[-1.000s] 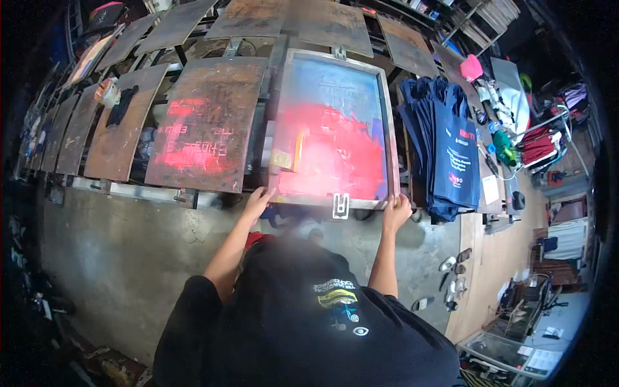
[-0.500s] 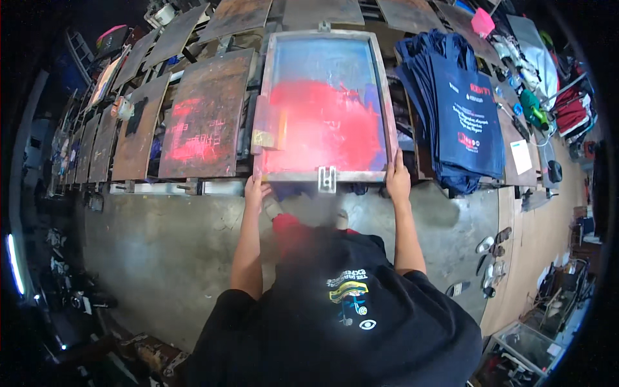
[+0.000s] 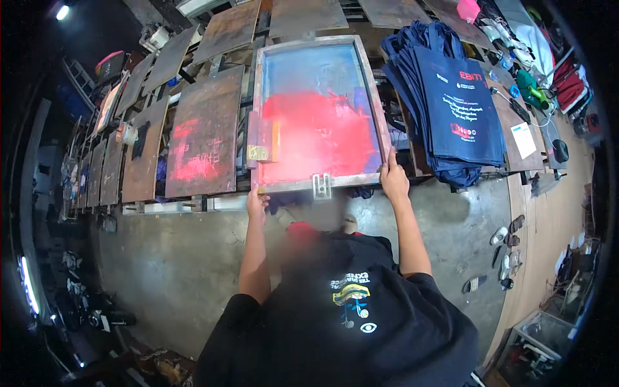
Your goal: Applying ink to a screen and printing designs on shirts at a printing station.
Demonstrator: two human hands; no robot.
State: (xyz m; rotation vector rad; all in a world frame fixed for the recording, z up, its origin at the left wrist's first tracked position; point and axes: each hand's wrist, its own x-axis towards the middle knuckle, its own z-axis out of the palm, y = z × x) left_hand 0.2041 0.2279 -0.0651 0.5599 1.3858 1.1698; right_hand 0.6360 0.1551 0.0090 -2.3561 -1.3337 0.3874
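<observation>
The screen [image 3: 309, 77] lies between a pink-marked board [image 3: 205, 138] on the left and piled blue bags [image 3: 461, 103] on the right, its long axis running away from the person, a metal clip [image 3: 321, 186] at its near edge. The left hand [image 3: 258, 205] pinches the near left corner; the right hand [image 3: 394, 182] pinches the right rail near its near end. Pink ink [image 3: 319, 138] covers the nearer mesh. A yellowish block [image 3: 258, 153] overlaps the left rail. Beyond the bags lies paper [image 3: 523, 140]. Since half a second ago, both grips stay put; the near edge now slants up rightward in view.
</observation>
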